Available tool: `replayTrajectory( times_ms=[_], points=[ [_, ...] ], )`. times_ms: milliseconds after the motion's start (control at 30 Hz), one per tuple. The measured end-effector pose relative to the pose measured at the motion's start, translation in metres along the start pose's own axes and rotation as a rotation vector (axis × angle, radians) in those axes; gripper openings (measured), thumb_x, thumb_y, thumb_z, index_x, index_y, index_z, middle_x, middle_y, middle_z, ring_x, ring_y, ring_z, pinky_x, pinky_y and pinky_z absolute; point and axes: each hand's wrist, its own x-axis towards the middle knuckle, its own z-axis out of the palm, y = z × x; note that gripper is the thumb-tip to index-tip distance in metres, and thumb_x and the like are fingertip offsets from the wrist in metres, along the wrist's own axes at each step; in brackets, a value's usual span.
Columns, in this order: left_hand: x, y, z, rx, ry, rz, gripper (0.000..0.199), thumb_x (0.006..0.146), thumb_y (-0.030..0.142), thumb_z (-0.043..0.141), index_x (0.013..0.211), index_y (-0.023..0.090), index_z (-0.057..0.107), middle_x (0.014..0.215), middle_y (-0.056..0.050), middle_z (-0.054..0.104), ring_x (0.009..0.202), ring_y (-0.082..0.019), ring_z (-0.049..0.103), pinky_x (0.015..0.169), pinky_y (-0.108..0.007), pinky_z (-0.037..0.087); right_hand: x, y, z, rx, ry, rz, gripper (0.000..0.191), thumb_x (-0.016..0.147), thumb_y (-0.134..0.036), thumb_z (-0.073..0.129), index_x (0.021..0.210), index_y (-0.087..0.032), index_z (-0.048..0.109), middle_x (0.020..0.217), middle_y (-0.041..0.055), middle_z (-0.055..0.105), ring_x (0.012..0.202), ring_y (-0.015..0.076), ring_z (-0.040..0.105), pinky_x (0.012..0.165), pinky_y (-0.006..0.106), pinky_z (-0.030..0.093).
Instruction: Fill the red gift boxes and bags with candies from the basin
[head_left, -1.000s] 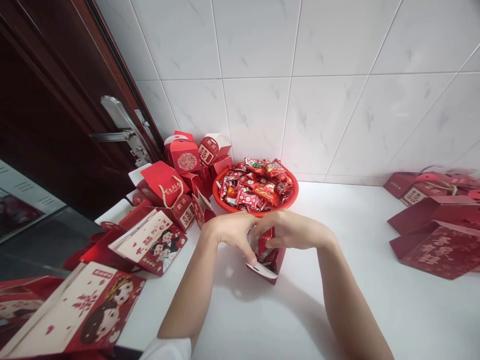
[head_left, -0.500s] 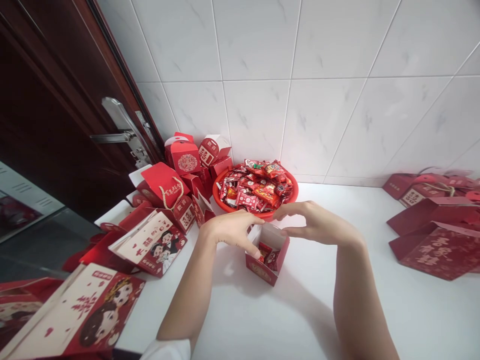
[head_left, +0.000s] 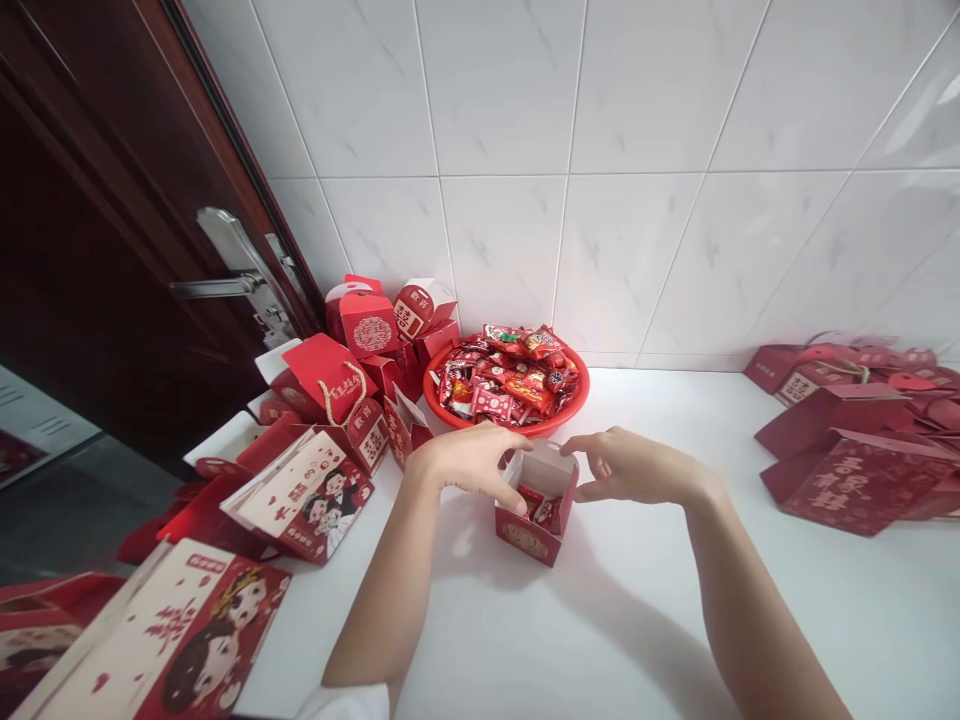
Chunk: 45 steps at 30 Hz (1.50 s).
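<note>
A small open red candy box (head_left: 529,543) with a pale inside stands on the white table in front of me. Several red-wrapped candies (head_left: 546,510) lie in it. My left hand (head_left: 472,462) grips its left side, thumb over the rim and fingers bent toward the back wall. On the opposite side, my right hand (head_left: 626,466) has its index finger at the back right corner and its thumb against the right wall, so the box sits between both hands. Just behind it is a red basin (head_left: 582,400) heaped with wrapped sweets (head_left: 517,375).
Red gift boxes (head_left: 367,322), some with rope handles, crowd the left side. Larger printed boxes (head_left: 217,630) stand nearer on that side. More flat-looking red boxes (head_left: 855,480) are at the right. A tiled wall (head_left: 637,260) closes the back, and a dark door (head_left: 97,180) is at left.
My right hand has shifted down and right, from the back corner to the box's right side. The left hand stays at the left side. The camera view has turned slightly.
</note>
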Motion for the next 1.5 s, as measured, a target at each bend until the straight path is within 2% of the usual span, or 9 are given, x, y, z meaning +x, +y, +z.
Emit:
replayTrajectory(
  times_ms=[200, 433, 567, 733, 1000, 1100, 1200, 1300, 1500],
  points=[
    [0.000, 0.004, 0.003, -0.075, 0.092, 0.084, 0.087, 0.065, 0.045, 0.084, 0.145, 0.031, 0.053, 0.137, -0.005, 0.061, 0.123, -0.029, 0.056, 0.097, -0.031, 0.045, 0.002, 0.008, 0.009, 0.027, 0.008, 0.050, 0.036, 0.091, -0.044, 0.063, 0.120, -0.022, 0.065, 0.087, 0.0066, 0.074, 0.080, 0.0243, 0.068, 0.065, 0.030, 0.044],
    [0.000, 0.011, 0.002, -0.150, 0.078, 0.131, 0.073, 0.068, 0.047, 0.083, 0.135, 0.027, 0.061, 0.120, -0.005, 0.069, 0.111, -0.026, 0.061, 0.087, -0.029, 0.047, 0.018, 0.004, 0.013, 0.065, 0.027, 0.002, 0.023, 0.088, -0.033, 0.066, 0.108, -0.022, 0.066, 0.096, 0.0068, 0.074, 0.086, 0.0243, 0.068, 0.068, 0.030, 0.046],
    [0.005, 0.012, 0.001, -0.202, -0.017, 0.099, 0.064, 0.071, 0.055, 0.079, 0.124, 0.023, 0.064, 0.107, -0.004, 0.072, 0.096, -0.024, 0.066, 0.074, -0.027, 0.047, 0.021, 0.005, 0.017, 0.065, 0.119, 0.000, 0.029, 0.084, -0.027, 0.071, 0.110, -0.022, 0.061, 0.116, 0.0081, 0.069, 0.102, 0.0258, 0.064, 0.079, 0.032, 0.047],
    [0.012, 0.008, 0.001, -0.185, -0.059, 0.081, 0.048, 0.067, 0.051, 0.081, 0.103, 0.021, 0.068, 0.102, -0.003, 0.073, 0.091, -0.022, 0.066, 0.070, -0.026, 0.047, 0.022, 0.005, 0.021, 0.053, 0.132, 0.075, 0.048, 0.081, -0.029, 0.073, 0.123, -0.022, 0.051, 0.125, 0.0116, 0.065, 0.102, 0.0274, 0.064, 0.076, 0.032, 0.047],
    [0.013, 0.005, 0.004, -0.032, 0.046, -0.081, 0.032, 0.067, 0.045, 0.079, 0.081, 0.021, 0.064, 0.091, -0.003, 0.071, 0.094, -0.024, 0.064, 0.065, -0.027, 0.043, 0.019, 0.011, 0.020, 0.078, 0.097, -0.039, 0.024, 0.084, -0.020, 0.064, 0.108, -0.023, 0.063, 0.117, 0.0070, 0.071, 0.100, 0.0255, 0.065, 0.078, 0.033, 0.049],
    [0.014, 0.005, 0.004, 0.004, 0.027, -0.156, 0.028, 0.065, 0.042, 0.078, 0.067, 0.020, 0.061, 0.080, -0.003, 0.068, 0.084, -0.022, 0.065, 0.057, -0.027, 0.039, 0.017, 0.012, 0.017, 0.091, 0.129, -0.073, 0.017, 0.089, -0.023, 0.058, 0.104, -0.022, 0.066, 0.116, 0.0072, 0.072, 0.102, 0.0255, 0.065, 0.083, 0.036, 0.049],
    [0.015, 0.006, 0.004, -0.007, 0.027, -0.189, 0.029, 0.063, 0.041, 0.079, 0.073, 0.020, 0.061, 0.084, -0.003, 0.068, 0.082, -0.021, 0.065, 0.056, -0.027, 0.039, 0.015, 0.010, 0.015, 0.146, 0.129, -0.179, 0.022, 0.093, -0.027, 0.056, 0.110, -0.022, 0.068, 0.119, 0.0072, 0.072, 0.105, 0.0252, 0.065, 0.088, 0.036, 0.049],
    [0.015, 0.007, 0.005, 0.006, 0.059, -0.204, 0.042, 0.062, 0.043, 0.081, 0.092, 0.021, 0.062, 0.099, -0.005, 0.069, 0.095, -0.024, 0.065, 0.063, -0.027, 0.044, 0.015, 0.008, 0.015, 0.169, 0.077, -0.258, 0.023, 0.094, -0.031, 0.058, 0.110, -0.023, 0.071, 0.117, 0.0065, 0.072, 0.101, 0.0242, 0.065, 0.087, 0.036, 0.050],
    [0.016, 0.007, 0.007, 0.007, 0.042, -0.214, 0.048, 0.067, 0.043, 0.079, 0.107, 0.023, 0.061, 0.112, -0.006, 0.067, 0.109, -0.026, 0.061, 0.072, -0.027, 0.047, 0.016, 0.005, 0.020, 0.106, -0.005, -0.233, 0.010, 0.088, -0.025, 0.066, 0.093, -0.022, 0.073, 0.104, 0.0054, 0.069, 0.087, 0.0212, 0.064, 0.076, 0.031, 0.049]
  ],
)
